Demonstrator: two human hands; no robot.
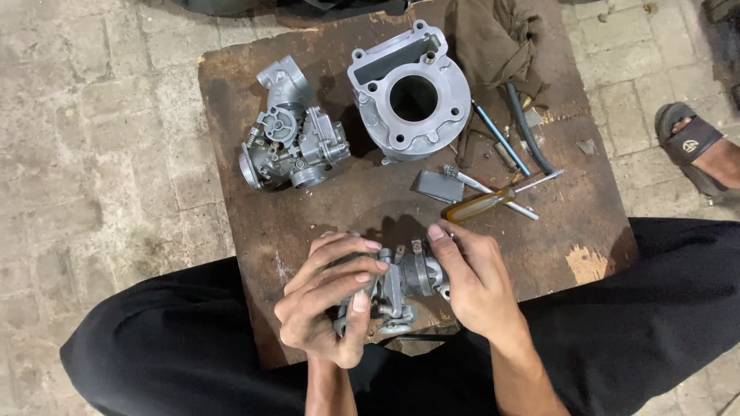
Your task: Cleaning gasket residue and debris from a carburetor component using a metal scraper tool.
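both hands, left hand [327,300] and right hand [474,281], are wrapping tight around a small carburetor [401,289]; it's looking dense, rigid and greasy, so gripping the body is probably safest.

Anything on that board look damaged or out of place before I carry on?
The wooden board is worn: a chipped pale patch at its near right corner and ragged far edge. Tools lie crossed beside the cylinder block, the screwdriver over a metal rod. Both hands, left and right, grip the small carburetor part; nothing spilled.
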